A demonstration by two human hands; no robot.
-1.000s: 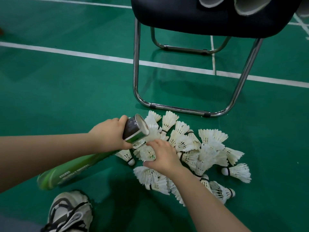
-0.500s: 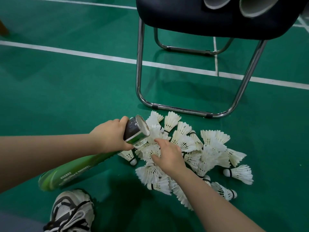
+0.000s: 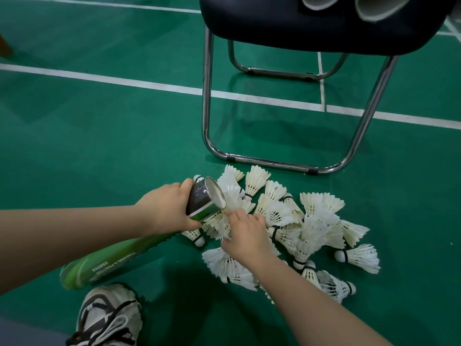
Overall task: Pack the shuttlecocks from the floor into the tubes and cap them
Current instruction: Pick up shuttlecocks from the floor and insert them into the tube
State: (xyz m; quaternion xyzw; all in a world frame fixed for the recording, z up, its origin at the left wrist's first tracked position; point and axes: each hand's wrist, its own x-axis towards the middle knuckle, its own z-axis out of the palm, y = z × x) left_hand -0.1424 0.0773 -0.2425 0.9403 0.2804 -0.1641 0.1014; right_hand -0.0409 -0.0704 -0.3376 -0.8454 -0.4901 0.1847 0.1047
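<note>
Tilting the tube [image 3: 139, 248] in my left hand [image 3: 166, 208], I aim its open mouth at the floor pile of shuttlecocks [image 3: 294, 228]; my right hand [image 3: 245, 237] pinches one beside it.

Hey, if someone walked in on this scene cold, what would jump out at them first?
Probably the heap of white shuttlecocks on the green floor, just in front of the chair legs. Next, the green tube held in the left hand, its open mouth tipped toward the heap, while the right hand reaches into the feathers beside it.
</note>
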